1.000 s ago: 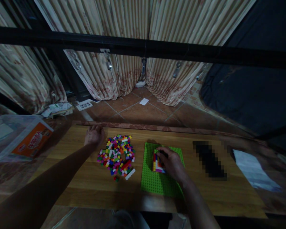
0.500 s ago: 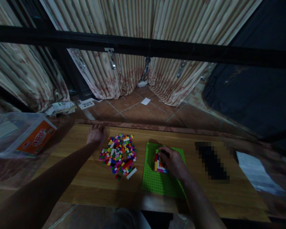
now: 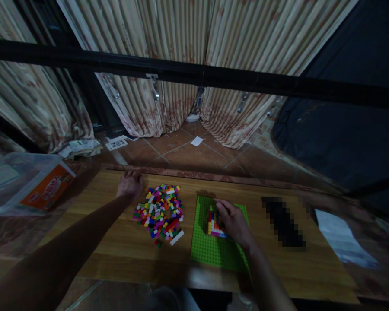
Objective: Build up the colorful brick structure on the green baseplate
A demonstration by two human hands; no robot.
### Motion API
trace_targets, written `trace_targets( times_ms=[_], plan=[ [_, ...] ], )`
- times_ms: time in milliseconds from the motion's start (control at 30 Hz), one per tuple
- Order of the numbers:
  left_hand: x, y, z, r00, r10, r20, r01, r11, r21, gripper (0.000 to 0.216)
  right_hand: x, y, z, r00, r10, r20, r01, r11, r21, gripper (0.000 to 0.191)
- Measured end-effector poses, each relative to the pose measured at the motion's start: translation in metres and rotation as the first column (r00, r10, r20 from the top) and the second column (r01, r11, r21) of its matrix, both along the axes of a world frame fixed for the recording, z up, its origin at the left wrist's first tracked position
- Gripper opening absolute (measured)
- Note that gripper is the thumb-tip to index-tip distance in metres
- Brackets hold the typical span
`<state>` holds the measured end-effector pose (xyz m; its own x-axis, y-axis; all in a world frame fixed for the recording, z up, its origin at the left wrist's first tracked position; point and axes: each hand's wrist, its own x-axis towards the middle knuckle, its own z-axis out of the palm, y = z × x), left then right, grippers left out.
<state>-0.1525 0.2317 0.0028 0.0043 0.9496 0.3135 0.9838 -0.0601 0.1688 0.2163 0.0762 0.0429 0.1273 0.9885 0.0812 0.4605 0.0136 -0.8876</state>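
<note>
Since the earlier frame the right hand [image 3: 235, 220] has drawn slightly rightward, baring more of the brick build [image 3: 215, 223]; the left hand [image 3: 129, 185] has stayed put. Left to right: a clear plastic box [image 3: 19, 185] at the far left; the left hand lies flat on the table [image 3: 116, 250] at its far edge, fingers loosely spread, empty, just left of the loose brick pile [image 3: 158, 209]. The green baseplate [image 3: 210, 248] runs near to far. The build sits on its far half, directly left of the right hand's curled fingers, which touch it. Whether they pinch a brick cannot be told.
</note>
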Motion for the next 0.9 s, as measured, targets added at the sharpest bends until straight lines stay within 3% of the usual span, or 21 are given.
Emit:
trace_targets(
  times_ms=[233,667,767,867,900],
  plan=[
    [0.000,-0.001,-0.001,1.000,0.012,-0.023,-0.011,1.000,0.023,0.033,-0.010,0.004,0.000,0.981,0.017,0.196,-0.010,0.999,-0.037,0.047],
    [0.003,-0.003,0.004,1.000,0.015,0.009,-0.014,0.999,-0.037,0.029,-0.008,0.005,-0.011,0.976,0.022,0.218,-0.012,0.999,-0.048,0.042],
    [0.004,-0.005,0.006,1.000,0.013,0.006,-0.013,0.999,-0.037,0.031,-0.012,-0.001,-0.003,0.944,-0.048,0.326,0.024,0.997,0.078,0.040],
    [0.005,-0.006,0.007,1.000,0.021,-0.001,-0.021,0.999,-0.027,0.033,-0.027,-0.016,0.012,0.884,-0.213,0.417,0.076,0.944,0.322,0.032],
    [0.005,-0.006,0.007,1.000,0.021,0.002,-0.021,0.999,-0.025,0.033,-0.035,-0.022,0.016,0.878,-0.205,0.432,0.037,0.929,0.367,0.028]
  ],
)
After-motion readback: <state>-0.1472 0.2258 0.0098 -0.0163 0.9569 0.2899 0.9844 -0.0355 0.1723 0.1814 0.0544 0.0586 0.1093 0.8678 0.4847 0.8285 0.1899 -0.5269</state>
